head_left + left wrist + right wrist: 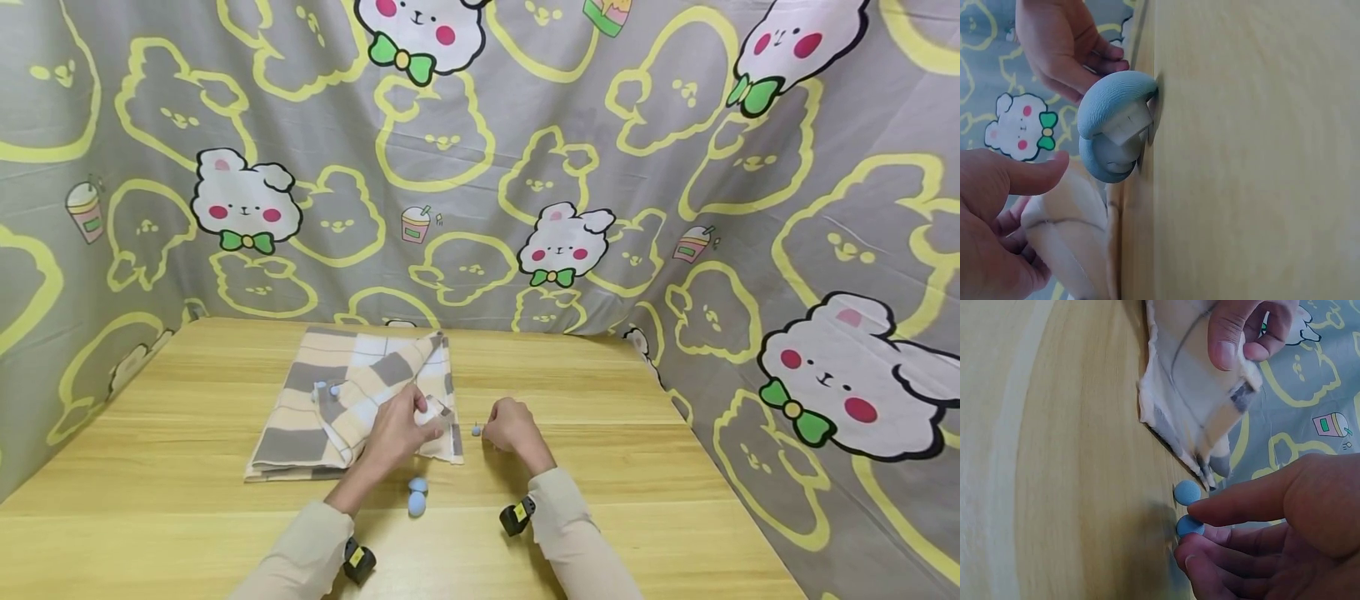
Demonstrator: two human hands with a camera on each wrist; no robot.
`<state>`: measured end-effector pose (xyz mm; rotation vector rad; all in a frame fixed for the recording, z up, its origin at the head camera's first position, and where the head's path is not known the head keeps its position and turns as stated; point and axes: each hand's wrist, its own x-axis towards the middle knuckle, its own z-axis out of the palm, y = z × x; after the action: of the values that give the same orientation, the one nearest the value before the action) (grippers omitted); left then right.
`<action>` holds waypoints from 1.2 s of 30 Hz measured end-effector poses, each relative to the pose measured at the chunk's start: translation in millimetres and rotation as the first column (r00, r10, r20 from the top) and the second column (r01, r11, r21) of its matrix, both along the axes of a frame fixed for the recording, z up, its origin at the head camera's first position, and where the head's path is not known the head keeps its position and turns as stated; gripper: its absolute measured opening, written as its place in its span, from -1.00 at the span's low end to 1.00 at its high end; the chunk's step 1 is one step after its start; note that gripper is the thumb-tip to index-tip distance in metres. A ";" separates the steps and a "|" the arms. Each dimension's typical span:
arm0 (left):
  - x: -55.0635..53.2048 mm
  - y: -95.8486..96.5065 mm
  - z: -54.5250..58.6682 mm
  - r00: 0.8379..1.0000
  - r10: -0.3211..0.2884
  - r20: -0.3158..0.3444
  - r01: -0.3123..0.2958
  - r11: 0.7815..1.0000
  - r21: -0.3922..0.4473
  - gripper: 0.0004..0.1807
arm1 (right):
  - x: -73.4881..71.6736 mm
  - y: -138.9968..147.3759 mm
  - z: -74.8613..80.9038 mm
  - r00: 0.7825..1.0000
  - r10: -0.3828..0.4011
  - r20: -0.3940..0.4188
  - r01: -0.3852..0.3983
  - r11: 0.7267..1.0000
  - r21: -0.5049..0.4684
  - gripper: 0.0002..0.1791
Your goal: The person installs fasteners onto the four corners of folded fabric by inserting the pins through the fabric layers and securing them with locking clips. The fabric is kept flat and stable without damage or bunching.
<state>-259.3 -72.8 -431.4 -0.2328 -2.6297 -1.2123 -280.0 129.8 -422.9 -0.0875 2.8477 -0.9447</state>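
A checked cloth (300, 417) in beige, grey and white lies folded on the table. My left hand (397, 427) grips its raised corner (1210, 406), with the thumb on the near side and some fingers hidden behind. Right of the cloth, my right hand (513, 427) pinches a small blue round-capped piece (1190, 526) between thumb and fingers. Another blue cap (1187, 492) sits just beside those fingertips, close to the cloth's tip. Nearer the front stand two mushroom-shaped blue pieces (1116, 103) with pale bases, one against the other.
Two more small blue-capped pieces (327, 389) rest on the cloth's left part. The wooden table (600, 500) is bordered at the back and sides by a grey curtain (480, 208) with rabbit prints. Black cameras are strapped to both wrists.
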 end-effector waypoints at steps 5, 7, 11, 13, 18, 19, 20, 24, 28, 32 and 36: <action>-0.7 -0.7 -0.4 1.000 0.016 0.000 -0.016 1.000 0.001 -0.63 | -0.6 -0.6 -0.3 1.000 0.009 -0.002 -0.009 1.000 0.011 -0.75; -1.3 -1.1 0.1 1.000 0.015 -0.001 -0.015 1.000 0.005 -0.68 | -0.5 -0.4 0.0 1.000 0.008 -0.001 -0.008 1.000 0.009 -0.77; -2.2 -1.8 0.9 1.000 0.010 -0.018 -0.010 1.000 0.014 -0.72 | -0.8 0.5 0.0 1.000 0.006 0.014 -0.006 1.000 -0.006 -0.81; -2.3 -2.2 1.0 1.000 0.011 -0.028 -0.010 1.000 0.020 -0.75 | -1.2 1.0 -0.5 1.000 0.006 0.021 -0.006 1.000 -0.013 -0.81; -3.3 -3.2 1.4 0.999 0.006 -0.034 -0.005 0.999 0.034 -0.80 | -1.6 1.5 -0.6 0.999 0.005 0.034 -0.005 1.000 -0.017 -0.66; -3.3 -3.3 1.6 0.999 0.002 -0.033 -0.001 0.999 0.040 -0.80 | -1.8 1.7 -0.6 0.999 0.004 0.033 -0.003 1.000 -0.014 -0.64; -3.4 -3.4 2.1 1.000 -0.001 -0.028 0.002 0.999 0.046 -0.80 | -2.0 1.8 -0.3 0.999 0.001 0.037 0.000 1.000 -0.012 -0.62; -3.2 -4.3 4.2 1.000 -0.007 0.000 0.007 0.998 0.065 -0.81 | -3.3 1.8 0.0 0.999 -0.009 0.045 0.009 1.000 -0.002 -0.64; -3.8 -5.1 5.1 1.000 -0.009 0.027 0.007 0.997 0.079 -0.83 | -3.1 2.0 1.4 0.998 -0.015 0.058 0.015 1.000 0.006 -0.72; -4.3 -6.4 5.9 0.999 -0.015 0.045 0.010 0.994 0.107 -0.82 | -2.5 2.8 4.0 0.998 -0.024 0.062 0.022 0.999 0.030 -0.69; -5.2 -8.1 5.7 0.998 -0.020 0.054 0.013 0.992 0.125 -0.81 | -2.8 4.2 8.5 0.999 -0.031 0.030 0.030 0.999 0.026 -0.58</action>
<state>-264.5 -80.9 -425.7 -0.2022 -2.5902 -1.4024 -282.8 134.0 -414.3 -0.0274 2.8399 -0.9078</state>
